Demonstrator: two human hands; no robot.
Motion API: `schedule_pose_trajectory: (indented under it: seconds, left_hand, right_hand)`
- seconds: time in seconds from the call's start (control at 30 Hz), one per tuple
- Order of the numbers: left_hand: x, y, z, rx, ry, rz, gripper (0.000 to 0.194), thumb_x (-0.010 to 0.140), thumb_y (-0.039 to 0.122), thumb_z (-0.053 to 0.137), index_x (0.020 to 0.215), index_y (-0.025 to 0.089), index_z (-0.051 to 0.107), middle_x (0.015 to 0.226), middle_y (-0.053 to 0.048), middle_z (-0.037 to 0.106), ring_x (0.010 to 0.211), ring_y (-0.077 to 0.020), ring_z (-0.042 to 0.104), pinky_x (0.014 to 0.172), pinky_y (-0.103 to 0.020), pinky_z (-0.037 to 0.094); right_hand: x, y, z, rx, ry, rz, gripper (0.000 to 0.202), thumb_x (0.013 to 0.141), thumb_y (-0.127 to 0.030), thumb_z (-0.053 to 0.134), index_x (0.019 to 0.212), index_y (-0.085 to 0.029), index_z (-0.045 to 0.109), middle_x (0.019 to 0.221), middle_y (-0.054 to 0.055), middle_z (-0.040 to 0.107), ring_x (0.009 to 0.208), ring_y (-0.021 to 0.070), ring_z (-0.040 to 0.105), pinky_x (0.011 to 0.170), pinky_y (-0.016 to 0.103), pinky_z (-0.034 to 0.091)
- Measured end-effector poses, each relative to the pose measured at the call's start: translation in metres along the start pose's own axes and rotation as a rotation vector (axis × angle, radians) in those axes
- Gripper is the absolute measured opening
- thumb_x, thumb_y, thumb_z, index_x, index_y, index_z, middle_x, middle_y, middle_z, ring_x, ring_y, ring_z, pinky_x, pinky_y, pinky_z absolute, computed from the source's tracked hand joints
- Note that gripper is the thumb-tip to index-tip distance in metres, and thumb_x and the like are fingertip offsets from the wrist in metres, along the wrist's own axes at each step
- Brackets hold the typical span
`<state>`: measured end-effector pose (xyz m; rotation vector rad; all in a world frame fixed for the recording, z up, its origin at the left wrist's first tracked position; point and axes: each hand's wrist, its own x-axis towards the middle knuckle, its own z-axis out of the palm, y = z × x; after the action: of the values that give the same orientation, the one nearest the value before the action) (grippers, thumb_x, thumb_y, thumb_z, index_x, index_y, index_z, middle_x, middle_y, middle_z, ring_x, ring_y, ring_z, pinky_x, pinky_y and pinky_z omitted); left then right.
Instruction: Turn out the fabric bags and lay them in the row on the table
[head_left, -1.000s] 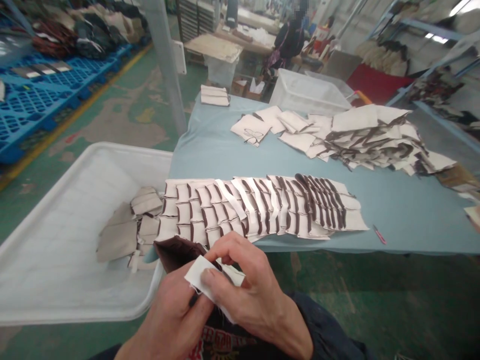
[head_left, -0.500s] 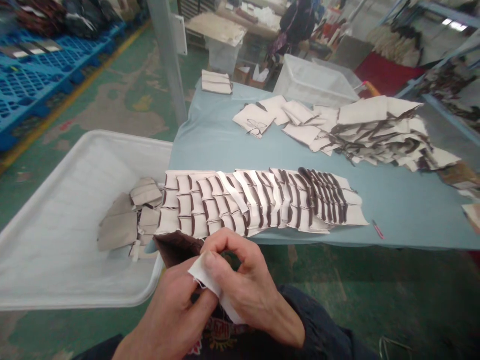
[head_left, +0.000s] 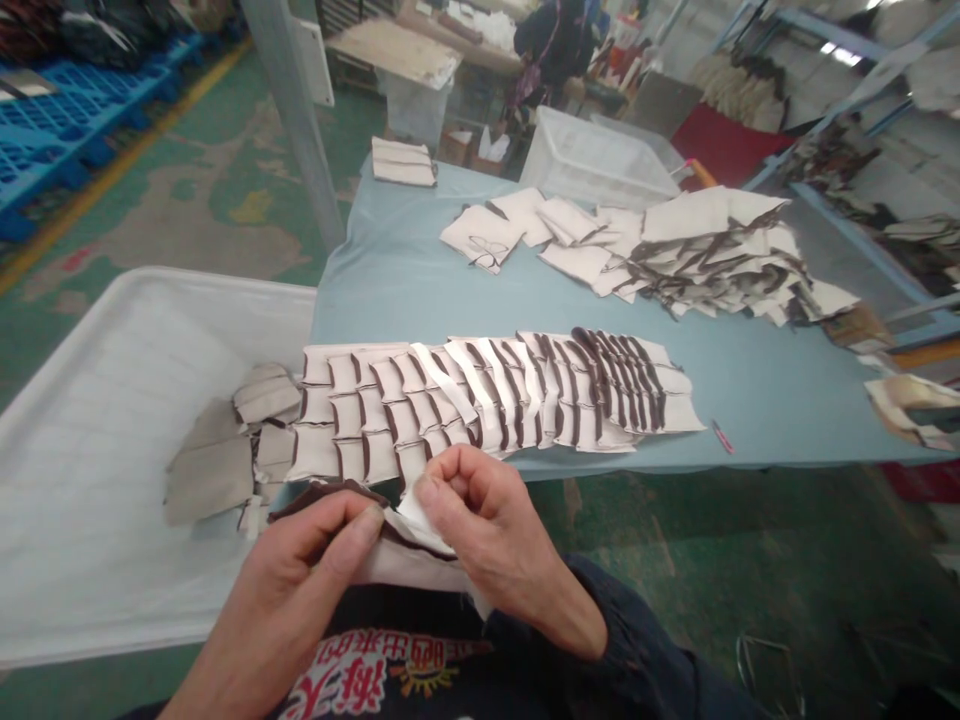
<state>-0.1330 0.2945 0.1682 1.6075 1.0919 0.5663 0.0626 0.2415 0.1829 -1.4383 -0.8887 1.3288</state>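
Note:
My left hand (head_left: 307,575) pinches the edge of a cream and dark brown fabric piece (head_left: 409,568), held in front of my body at the table's near edge. My right hand (head_left: 491,525) grips a white cloth strip (head_left: 420,512) between thumb and fingers, where it lies along the piece's brown edge. Whether the strip is attached there I cannot tell. Just beyond my hands, overlapping cream pieces with brown edges (head_left: 352,410) lie in rows, and several loose white strips (head_left: 448,385) rest across them.
A white plastic bin (head_left: 150,275) with fabric pieces in it stands at the left of the blue-covered table (head_left: 390,270). Piled cream pieces (head_left: 712,215) lie at the back right. A small pink-handled tool (head_left: 722,436) sits near the front edge. Behind the table stands a translucent crate (head_left: 600,160).
My hands have moved apart, the left one toward the left. More of the fabric piece now shows between them, opened out flatter. The camera view has shifted a little.

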Motion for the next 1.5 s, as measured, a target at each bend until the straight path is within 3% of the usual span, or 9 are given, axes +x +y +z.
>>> schedule_pose_trajectory:
  seconds: [0.2,0.37,0.57,0.73,1.13,1.33,1.5]
  left_hand:
    - [0.009,-0.01,-0.007,-0.05,-0.116,-0.054,0.061,0.107,0.07,0.061,0.071,0.021,0.07,0.067,0.001,0.061,0.061,-0.0155,0.053,0.054,-0.022,0.045]
    - [0.012,-0.012,-0.007,-0.217,-0.148,-0.159,0.067,0.101,0.079,0.067,0.073,0.019,0.071,0.066,0.002,0.057,0.061,-0.0135,0.047,0.052,-0.02,0.041]
    - [0.019,-0.012,-0.005,-0.356,-0.185,-0.27,0.062,0.095,0.075,0.074,0.072,0.018,0.071,0.065,0.001,0.058,0.06,-0.0136,0.049,0.053,-0.021,0.041]
    - [0.024,-0.007,-0.003,-0.319,-0.155,-0.235,0.06,0.096,0.072,0.071,0.069,0.019,0.067,0.063,0.002,0.052,0.059,-0.013,0.045,0.052,-0.021,0.038]
    - [0.031,-0.005,-0.001,-0.23,-0.14,-0.178,0.055,0.099,0.064,0.067,0.07,0.017,0.071,0.065,0.002,0.052,0.06,-0.0134,0.044,0.052,-0.022,0.038]
    - [0.035,-0.007,0.001,-0.226,-0.103,-0.187,0.056,0.099,0.065,0.066,0.07,0.017,0.07,0.064,0.002,0.051,0.06,-0.0127,0.043,0.053,-0.022,0.038]
    - [0.036,-0.012,0.001,-0.225,-0.113,-0.193,0.058,0.104,0.067,0.063,0.074,0.018,0.072,0.067,0.002,0.055,0.062,-0.0134,0.046,0.055,-0.022,0.041]
  right_hand:
    - [-0.001,-0.002,-0.002,-0.011,-0.033,0.035,0.027,0.094,-0.046,0.071,0.086,-0.021,0.066,0.066,-0.007,0.052,0.057,0.0091,0.041,0.052,0.024,0.032]
    - [-0.005,-0.007,-0.006,-0.079,0.026,-0.053,0.026,0.095,-0.044,0.074,0.085,-0.02,0.07,0.065,-0.006,0.056,0.056,0.0092,0.043,0.051,0.024,0.033]
    - [-0.008,-0.015,-0.003,-0.245,0.078,-0.221,0.02,0.095,-0.034,0.071,0.081,-0.021,0.075,0.063,-0.004,0.063,0.055,0.0111,0.048,0.055,0.026,0.042]
    - [-0.003,-0.009,0.001,-0.378,0.137,-0.362,0.02,0.098,-0.031,0.07,0.083,-0.023,0.079,0.064,-0.002,0.067,0.054,0.0125,0.05,0.059,0.026,0.049]
    - [0.009,0.017,0.005,-0.572,0.228,-0.524,0.018,0.105,-0.024,0.069,0.092,-0.021,0.081,0.072,0.001,0.08,0.052,0.0118,0.058,0.057,0.025,0.047]
    - [0.013,0.02,0.006,-0.744,0.271,-0.701,0.021,0.111,-0.022,0.066,0.094,-0.021,0.079,0.08,0.004,0.087,0.065,0.0164,0.077,0.064,0.028,0.053]
    - [0.02,0.023,0.008,-0.856,0.343,-0.861,0.026,0.116,-0.022,0.061,0.095,-0.021,0.075,0.079,0.002,0.086,0.066,0.0158,0.079,0.065,0.029,0.055]
